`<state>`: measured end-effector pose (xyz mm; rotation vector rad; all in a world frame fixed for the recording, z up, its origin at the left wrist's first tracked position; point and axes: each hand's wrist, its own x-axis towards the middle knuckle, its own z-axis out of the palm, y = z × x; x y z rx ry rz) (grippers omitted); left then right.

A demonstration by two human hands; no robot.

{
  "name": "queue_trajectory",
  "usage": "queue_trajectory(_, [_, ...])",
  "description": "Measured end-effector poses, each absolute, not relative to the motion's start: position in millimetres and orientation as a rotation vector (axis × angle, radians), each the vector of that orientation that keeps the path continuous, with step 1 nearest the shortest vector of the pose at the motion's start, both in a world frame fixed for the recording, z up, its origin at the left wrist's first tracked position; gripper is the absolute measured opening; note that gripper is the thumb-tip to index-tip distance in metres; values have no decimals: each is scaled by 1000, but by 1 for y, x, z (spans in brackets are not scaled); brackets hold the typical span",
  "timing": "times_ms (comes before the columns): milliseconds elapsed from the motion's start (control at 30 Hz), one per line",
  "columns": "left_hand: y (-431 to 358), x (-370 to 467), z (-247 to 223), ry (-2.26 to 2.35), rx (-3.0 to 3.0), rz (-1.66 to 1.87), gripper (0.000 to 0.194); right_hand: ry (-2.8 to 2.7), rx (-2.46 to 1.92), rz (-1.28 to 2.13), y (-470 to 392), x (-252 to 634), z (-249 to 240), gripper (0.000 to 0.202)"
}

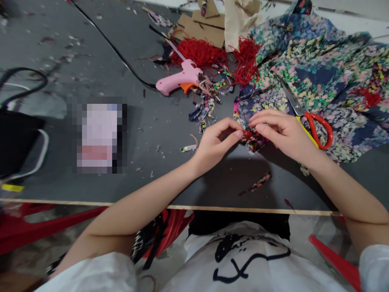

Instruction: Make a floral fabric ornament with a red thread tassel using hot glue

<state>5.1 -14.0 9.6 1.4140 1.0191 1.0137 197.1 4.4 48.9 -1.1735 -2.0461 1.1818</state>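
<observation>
My left hand (217,142) pinches a bit of red thread (246,133) between thumb and forefinger. The thread lies at a small bundle of patterned fabric scraps (252,145), just above the table. From the other side my right hand (281,132) meets the bundle, thumb and fingers brought close together; what sits between these fingertips is too small to make out. Under and beyond the right hand spreads floral fabric (316,69). Scissors with one red and one yellow handle (326,129) lie on it, partly hidden by the right wrist.
A pink glue gun (179,78) with a black cord (112,46) lies up and left of my hands. Behind it are red thread heaps (197,52) and cardboard (209,30). A blurred-out phone-like object (99,129) and a black bag (20,142) are on the left.
</observation>
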Motion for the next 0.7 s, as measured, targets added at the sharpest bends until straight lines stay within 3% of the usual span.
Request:
queue_trajectory(100, [-14,5,9,1013,1389,1015,26,-2066,-1194,916,-1,196,49,18])
queue_trajectory(333, [-13,6,9,951,1529,1018,22,-2140,-1157,810,-11,190,45,12])
queue_trajectory(567, [-15,7,4,773,1123,983,41,-1964,-1192,1150,-10,185,49,9])
queue_trajectory(700, [-13,9,0,600,837,598,54,-1804,-1256,1370,-7,186,50,11])
